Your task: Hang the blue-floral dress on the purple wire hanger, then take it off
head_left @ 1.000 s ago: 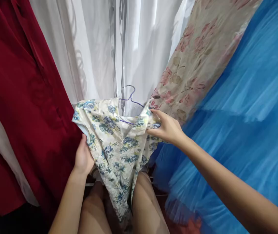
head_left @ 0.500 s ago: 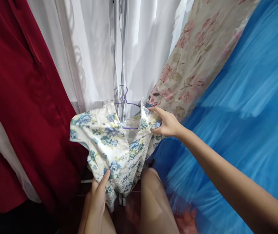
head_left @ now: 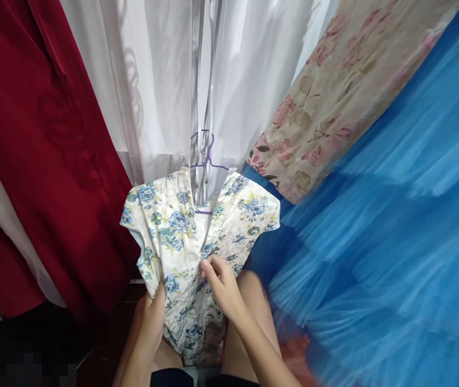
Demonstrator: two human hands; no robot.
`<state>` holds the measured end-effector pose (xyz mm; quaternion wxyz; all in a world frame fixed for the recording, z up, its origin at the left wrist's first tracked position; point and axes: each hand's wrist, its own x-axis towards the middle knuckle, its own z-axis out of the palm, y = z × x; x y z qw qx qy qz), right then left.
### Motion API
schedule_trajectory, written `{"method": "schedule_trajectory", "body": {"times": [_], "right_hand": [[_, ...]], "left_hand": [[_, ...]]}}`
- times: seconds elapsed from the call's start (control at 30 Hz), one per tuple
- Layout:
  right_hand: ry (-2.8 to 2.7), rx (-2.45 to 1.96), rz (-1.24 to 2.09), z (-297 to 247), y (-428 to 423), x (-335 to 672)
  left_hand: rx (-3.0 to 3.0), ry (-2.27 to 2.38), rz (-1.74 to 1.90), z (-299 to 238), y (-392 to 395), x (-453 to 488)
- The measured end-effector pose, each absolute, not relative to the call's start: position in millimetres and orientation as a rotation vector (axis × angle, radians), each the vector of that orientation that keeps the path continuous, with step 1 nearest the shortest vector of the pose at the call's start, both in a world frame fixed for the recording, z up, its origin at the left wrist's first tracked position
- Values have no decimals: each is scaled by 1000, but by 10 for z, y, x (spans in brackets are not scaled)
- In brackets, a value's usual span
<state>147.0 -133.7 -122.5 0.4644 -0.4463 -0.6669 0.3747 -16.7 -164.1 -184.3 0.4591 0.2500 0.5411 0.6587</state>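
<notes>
- Nearest us, the left hand (head_left: 151,317) is closed on the lower left edge of the blue-flowered dress (head_left: 173,226). The thumb lies on top and the fingers are hidden behind the cloth.
- Beside it, the right hand (head_left: 221,285) pinches the dress's centre front between thumb and fingertips.
- The dress hangs from a purple hanger (head_left: 207,158) at its neckline. We judge that its front is being drawn straight. The next move calls for a light, even downward tug.
- Behind the dress is white fabric (head_left: 152,80), to its left a red garment (head_left: 44,134), and to its right pink-flowered cloth (head_left: 334,97) and blue tulle (head_left: 394,242).

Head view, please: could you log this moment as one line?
left hand: grips floral dress edge | right hand: pinches its front | purple hanger: inside neckline
</notes>
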Motion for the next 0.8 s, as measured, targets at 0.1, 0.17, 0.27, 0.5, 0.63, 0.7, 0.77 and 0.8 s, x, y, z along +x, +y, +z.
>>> {"method": "schedule_trajectory", "body": {"times": [0.1, 0.17, 0.27, 0.5, 0.63, 0.7, 0.77, 0.8], "right_hand": [[-1589, -1079, 958, -1124, -1279, 1338], [-1542, -1031, 1012, -1058, -1269, 1336], [-1393, -992, 1049, -1087, -1366, 1423], [-1221, -938, 1240, -1253, -1706, 1522], [-1267, -953, 1278, -1228, -1696, 1460], [-1311, -977, 1292, -1230, -1685, 1484], [-1352, -1000, 1311, -1235, -1686, 1550], [-1366, -1011, 1319, -1232, -1690, 1590]], "left_hand": [[659, 1293, 1650, -1849, -1730, -55], [688, 1305, 1684, -1864, -1758, 14], [763, 1328, 1716, -1875, -1772, 71], [1424, 1481, 2242, -1720, -1769, 85], [1778, 1255, 1669, -1672, -1715, 232], [1661, 1204, 1649, -1689, -1682, 321], [1597, 1180, 1677, -1715, -1654, 397], [1593, 1163, 1671, -1724, -1642, 430]]}}
